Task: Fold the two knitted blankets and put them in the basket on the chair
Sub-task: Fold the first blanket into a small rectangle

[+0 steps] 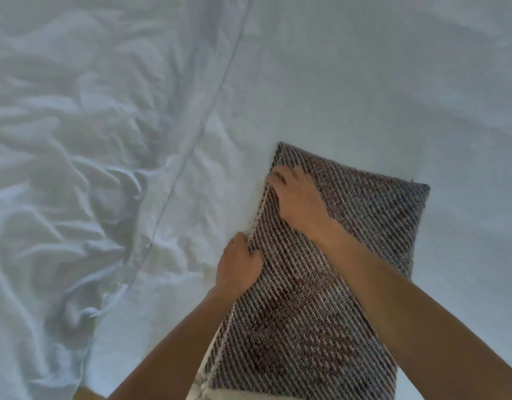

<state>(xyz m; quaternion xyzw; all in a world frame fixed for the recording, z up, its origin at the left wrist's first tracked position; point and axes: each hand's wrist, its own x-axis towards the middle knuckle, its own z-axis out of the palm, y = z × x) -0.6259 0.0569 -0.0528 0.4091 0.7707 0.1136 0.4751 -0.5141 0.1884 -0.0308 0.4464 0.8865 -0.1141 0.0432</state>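
A folded knitted blanket (pixel 321 298), grey-brown with diagonal ribs, lies on the white bed (pixel 364 82) at 5 o'clock in the view. The left grip (pixel 239 264), a bare hand, curls its fingers round the blanket's left edge about halfway along. The right grip (pixel 298 197) reaches across the top of the blanket. Its bent fingers hook over the same edge, closer to the corner at 11 o'clock. A crumpled white duvet (pixel 61 168) fills 9 o'clock.
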